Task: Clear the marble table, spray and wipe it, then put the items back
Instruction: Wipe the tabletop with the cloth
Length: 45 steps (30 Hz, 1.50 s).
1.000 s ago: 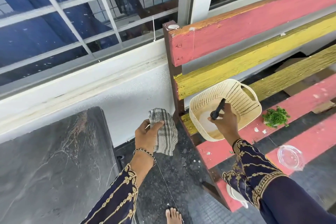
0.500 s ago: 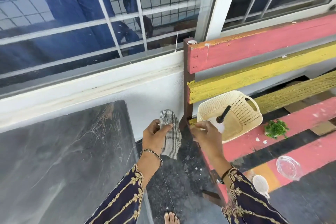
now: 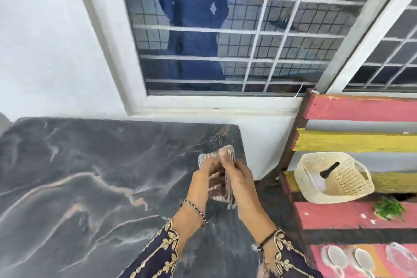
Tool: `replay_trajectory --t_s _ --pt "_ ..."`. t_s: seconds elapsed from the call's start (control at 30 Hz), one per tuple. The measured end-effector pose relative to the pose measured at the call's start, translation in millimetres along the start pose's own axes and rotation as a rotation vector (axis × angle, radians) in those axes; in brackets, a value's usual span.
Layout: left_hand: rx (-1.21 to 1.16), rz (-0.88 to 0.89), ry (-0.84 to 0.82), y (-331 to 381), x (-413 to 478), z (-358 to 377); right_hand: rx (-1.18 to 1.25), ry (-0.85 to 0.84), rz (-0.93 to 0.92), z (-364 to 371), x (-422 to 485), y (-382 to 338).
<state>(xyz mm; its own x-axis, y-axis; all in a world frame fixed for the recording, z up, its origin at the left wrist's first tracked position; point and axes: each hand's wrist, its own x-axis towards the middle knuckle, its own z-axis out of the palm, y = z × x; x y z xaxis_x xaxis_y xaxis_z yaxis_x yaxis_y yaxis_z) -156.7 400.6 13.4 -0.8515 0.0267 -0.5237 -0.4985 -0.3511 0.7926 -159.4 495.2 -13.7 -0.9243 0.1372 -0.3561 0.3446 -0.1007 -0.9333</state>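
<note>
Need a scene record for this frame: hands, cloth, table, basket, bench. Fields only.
left hand: grips the cloth
right hand: grips the same cloth
cloth: checked, bunched between both hands, above the table's right end
marble table: dark, veined, against the wall under the window
basket: on the bench, holds a black-topped bottle
bench: painted slats, right of the table
green sprig: on the bench, beside the basket

l hand point(image 3: 199, 179) + r hand point(image 3: 240, 178) on cloth point(image 3: 216, 187)

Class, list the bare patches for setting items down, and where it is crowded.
Free: dark marble table, left of left hand and right hand gripping checked cloth. Crowded: painted wooden bench bearing cream plastic basket, green herbs, clear lid.
</note>
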Motion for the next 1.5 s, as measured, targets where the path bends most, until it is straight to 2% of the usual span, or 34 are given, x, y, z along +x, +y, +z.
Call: replay_trajectory --t_s 0.23,0.37,0.43,0.63,0.77,0.87,0.97,1.07,1.13,1.23,1.5 --pt "0.072 0.033 0.050 30.6 -89.7 -170.4 -0.055 -0.094 0.133 143.0 -84.9 36.2" --pt "0.135 0.067 0.070 43.9 -136.3 -261.8 -0.141 -0.160 0.129 215.8 -125.9 52.4" --pt "0.130 0.069 0.132 47.1 -156.9 -302.1 -0.246 -0.211 0.124 249.0 -141.7 59.6" --pt "0.038 0.072 0.320 52.8 -198.2 -398.8 -0.418 -0.303 0.040 326.1 -163.4 67.2" --pt "-0.040 0.063 0.434 46.8 -214.1 -462.4 -0.635 -0.380 -0.155 385.1 -170.8 72.7" --pt "-0.067 0.055 0.509 40.7 -220.6 -505.7 -0.737 -0.517 -0.352 428.9 -179.6 84.9" --pt "-0.098 0.038 0.572 40.2 -220.3 -543.8 -0.956 -0.789 -0.483 471.6 -175.7 122.8" --pt "-0.110 -0.007 0.618 44.1 -212.4 -580.4 -1.192 -1.005 -0.338 503.8 -168.4 165.3" --pt "-0.091 -0.047 0.623 48.6 -207.0 -602.7 -1.156 -0.954 -0.318 518.6 -164.8 184.6" --pt "-0.098 -0.105 0.643 55.6 -191.4 -630.7 -1.132 -0.771 -0.434 535.6 -156.9 204.1" --pt "-0.133 -0.182 0.590 69.9 -149.8 -665.9 -1.392 -0.515 -0.629 568.1 -151.5 246.0"
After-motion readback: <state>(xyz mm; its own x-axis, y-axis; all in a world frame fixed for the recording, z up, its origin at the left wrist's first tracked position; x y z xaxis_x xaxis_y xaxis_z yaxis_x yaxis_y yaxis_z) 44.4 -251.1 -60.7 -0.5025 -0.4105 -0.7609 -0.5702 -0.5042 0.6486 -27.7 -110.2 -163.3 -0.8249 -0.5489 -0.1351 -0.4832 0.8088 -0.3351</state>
